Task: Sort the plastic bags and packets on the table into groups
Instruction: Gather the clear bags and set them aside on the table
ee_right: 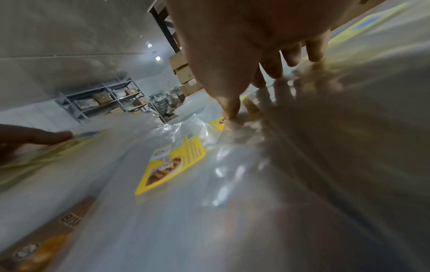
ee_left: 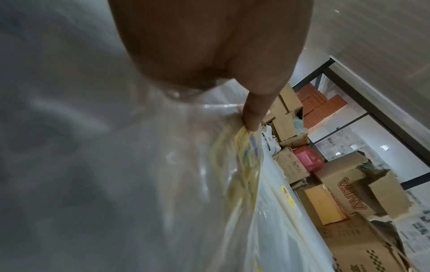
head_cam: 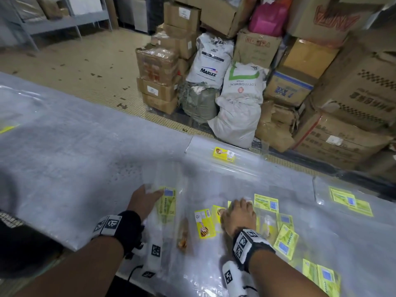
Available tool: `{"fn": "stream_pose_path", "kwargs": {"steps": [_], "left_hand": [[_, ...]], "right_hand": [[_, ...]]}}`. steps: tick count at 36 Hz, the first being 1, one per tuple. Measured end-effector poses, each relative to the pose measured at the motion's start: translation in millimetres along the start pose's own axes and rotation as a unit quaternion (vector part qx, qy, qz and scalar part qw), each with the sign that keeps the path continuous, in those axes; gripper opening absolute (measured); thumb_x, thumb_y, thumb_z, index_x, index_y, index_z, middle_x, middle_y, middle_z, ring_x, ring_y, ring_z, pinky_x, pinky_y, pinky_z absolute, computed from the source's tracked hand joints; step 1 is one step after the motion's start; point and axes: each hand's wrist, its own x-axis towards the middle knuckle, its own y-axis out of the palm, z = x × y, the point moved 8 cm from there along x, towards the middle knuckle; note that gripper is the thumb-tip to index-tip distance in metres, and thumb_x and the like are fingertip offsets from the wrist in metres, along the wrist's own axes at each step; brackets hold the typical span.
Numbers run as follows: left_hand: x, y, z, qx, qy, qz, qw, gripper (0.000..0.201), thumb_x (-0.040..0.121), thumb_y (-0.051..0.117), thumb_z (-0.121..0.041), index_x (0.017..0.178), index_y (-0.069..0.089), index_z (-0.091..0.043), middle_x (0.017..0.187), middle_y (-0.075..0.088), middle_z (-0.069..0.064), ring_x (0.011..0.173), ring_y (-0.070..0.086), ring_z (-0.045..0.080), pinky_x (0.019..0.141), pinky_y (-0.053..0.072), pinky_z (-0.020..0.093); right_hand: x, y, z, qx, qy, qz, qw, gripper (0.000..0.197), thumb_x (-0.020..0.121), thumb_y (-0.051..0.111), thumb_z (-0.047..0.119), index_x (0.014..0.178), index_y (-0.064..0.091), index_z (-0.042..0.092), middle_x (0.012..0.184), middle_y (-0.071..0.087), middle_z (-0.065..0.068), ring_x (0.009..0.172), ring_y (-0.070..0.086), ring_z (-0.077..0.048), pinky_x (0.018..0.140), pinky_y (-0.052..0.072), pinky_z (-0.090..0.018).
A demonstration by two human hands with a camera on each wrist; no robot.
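Clear plastic bags with printed labels lie on a table point(head_cam: 75, 146) covered in plastic sheet. My left hand point(head_cam: 155, 194) rests flat on a bag with a green-yellow label point(head_cam: 167, 203); its thumb point(ee_left: 253, 114) touches that label's edge point(ee_left: 244, 158). My right hand point(head_cam: 235, 205) is spread over a pile of bags, its fingertips point(ee_right: 314, 55) pressing the plastic and its thumb point(ee_right: 229, 110) on a yellow label. Between the hands lie a yellow pastry-label bag point(head_cam: 204, 224) point(ee_right: 177, 162) and a brown-label bag point(head_cam: 183, 234) point(ee_right: 46, 239).
A lone yellow-label bag point(head_cam: 224, 154) lies near the far edge. Green-label bags sit at the right point(head_cam: 351, 201) and near right point(head_cam: 321, 275). Cardboard boxes point(head_cam: 353, 93) and white sacks point(head_cam: 240, 97) stand beyond the table; grey shelving point(head_cam: 53, 20) is far left.
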Motion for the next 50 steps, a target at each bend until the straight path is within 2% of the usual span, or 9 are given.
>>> {"fn": "stream_pose_path", "kwargs": {"steps": [4,8,12,22,27,36,42,46,50], "left_hand": [[-5,2,-20,0.009,0.037,-0.022,0.999,0.019,0.089,0.071,-0.018,0.106,0.066,-0.013,0.106,0.068,0.006,0.1,0.064,0.027,0.085,0.051,0.035],[-6,-5,-40,0.015,0.061,-0.071,0.995,0.038,0.089,0.073,-0.025,0.122,0.061,-0.01,0.12,0.064,0.007,0.11,0.06,0.027,0.097,0.05,0.041],[-12,-3,-58,-0.001,0.088,-0.097,0.991,0.026,0.091,0.07,-0.018,0.114,0.059,-0.014,0.107,0.061,0.002,0.097,0.058,0.022,0.085,0.047,0.032],[-26,38,-56,0.01,0.085,-0.055,0.995,0.02,0.091,0.068,-0.015,0.109,0.06,-0.013,0.103,0.063,0.003,0.095,0.06,0.023,0.083,0.046,0.031],[-29,48,-51,0.012,0.069,-0.035,0.997,0.019,0.09,0.069,-0.015,0.109,0.064,-0.012,0.106,0.067,0.006,0.099,0.064,0.026,0.086,0.052,0.035],[-36,50,-48,0.017,0.069,-0.031,0.997,0.019,0.091,0.069,-0.013,0.108,0.06,-0.015,0.098,0.063,-0.001,0.095,0.061,0.023,0.085,0.048,0.032],[-35,50,-41,0.037,0.061,-0.025,0.997,0.013,0.09,0.069,-0.016,0.089,0.062,-0.027,0.091,0.067,-0.007,0.092,0.066,0.022,0.088,0.053,0.038],[-36,50,-39,0.033,0.059,-0.014,0.998,0.014,0.091,0.068,-0.014,0.089,0.062,-0.027,0.094,0.069,-0.004,0.092,0.066,0.022,0.088,0.053,0.039],[-34,51,-37,0.046,0.05,-0.01,0.998,0.011,0.091,0.067,-0.016,0.091,0.063,-0.026,0.097,0.069,-0.002,0.096,0.066,0.024,0.092,0.053,0.044]], "right_hand": [[-2,-2,0,0.018,-0.006,-0.013,1.0,0.052,0.098,0.038,0.042,0.142,0.04,0.013,0.159,0.025,-0.011,0.145,0.021,-0.033,0.117,0.023,-0.043],[-4,-6,0,0.04,-0.008,-0.026,0.999,0.049,0.1,0.033,0.039,0.141,0.042,0.015,0.158,0.028,-0.01,0.144,0.023,-0.031,0.117,0.023,-0.042],[-7,-13,-1,0.063,-0.024,-0.053,0.996,0.039,0.1,0.032,0.035,0.13,0.051,0.021,0.147,0.043,-0.008,0.137,0.033,-0.03,0.11,0.031,-0.042],[-4,-34,-10,0.097,-0.035,-0.065,0.992,0.024,0.093,0.043,0.017,0.11,0.06,0.017,0.119,0.061,-0.002,0.118,0.047,-0.024,0.096,0.038,-0.034],[2,-36,-8,0.091,-0.065,-0.062,0.992,0.049,0.094,0.044,0.018,0.142,0.04,0.026,0.142,0.046,0.001,0.135,0.036,-0.023,0.11,0.032,-0.035],[8,-11,4,-0.007,-0.087,0.034,0.996,0.066,0.095,0.039,0.056,0.147,0.033,0.015,0.163,0.008,-0.012,0.15,-0.002,-0.034,0.12,0.003,-0.045],[6,-9,11,-0.007,-0.108,0.008,0.994,0.053,0.096,0.033,0.044,0.139,0.045,0.015,0.159,0.022,-0.009,0.149,0.006,-0.033,0.12,0.009,-0.045],[4,-10,13,-0.01,-0.12,-0.01,0.993,0.07,0.083,0.006,0.04,0.134,0.05,0.019,0.154,0.032,-0.007,0.148,0.011,-0.033,0.118,0.013,-0.046],[-1,-23,19,0.039,-0.124,-0.052,0.99,0.066,0.088,0.007,0.037,0.139,0.047,0.025,0.154,0.036,-0.005,0.147,0.016,-0.031,0.119,0.014,-0.044]]}}
